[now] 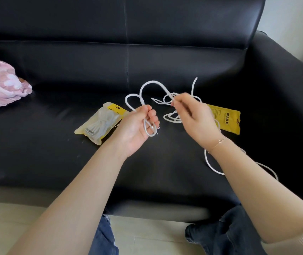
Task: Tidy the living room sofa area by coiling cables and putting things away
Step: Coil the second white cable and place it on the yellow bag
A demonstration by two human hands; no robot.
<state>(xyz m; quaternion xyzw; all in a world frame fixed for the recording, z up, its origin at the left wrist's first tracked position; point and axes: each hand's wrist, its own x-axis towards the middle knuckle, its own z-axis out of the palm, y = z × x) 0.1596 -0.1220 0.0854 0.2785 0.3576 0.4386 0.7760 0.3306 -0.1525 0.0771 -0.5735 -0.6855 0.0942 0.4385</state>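
A white cable (151, 82) arcs above the black sofa seat (55, 144). My left hand (139, 126), palm up, grips a couple of small loops of it. My right hand (193, 115) pinches the same cable a little further right, above a loose tangle of it. More of the cable trails under my right wrist toward the seat's front right. A clear and yellow pouch (101, 124) with a coiled white cable inside lies just left of my left hand. A flat yellow pouch (228, 119) lies behind my right hand.
A pink and white cloth (1, 83) is bunched at the seat's left end. The sofa's right armrest (285, 80) rises on the right. My knees in dark trousers are at the seat's front edge, over a pale floor.
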